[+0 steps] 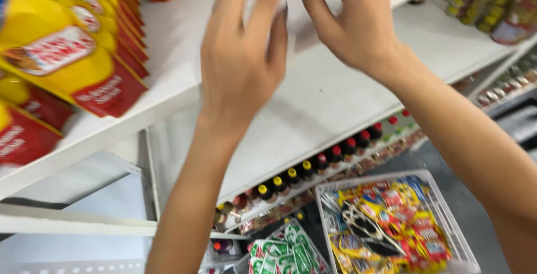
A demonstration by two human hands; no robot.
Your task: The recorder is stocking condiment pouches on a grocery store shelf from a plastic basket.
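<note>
Looking down from the head camera, we see our left hand (241,61) and our right hand (358,19) raised side by side over a white shelf (330,106). The grip of each hand is apart: the fingers (277,33) are spread and close on nothing that we can see. The fingertips of both hands reach the top edge of the picture, so we cannot tell whether they touch something there. The two hands are near each other but not touching.

On the higher shelf, left of our left hand, stand yellow and red pouches (67,55) in a row. Below the white shelf runs a line of dark bottles (313,165) with yellow and red caps. Lower right, a white wire basket (447,218) holds colourful sachets (391,218). Beside it lie green and white packets (285,251).
</note>
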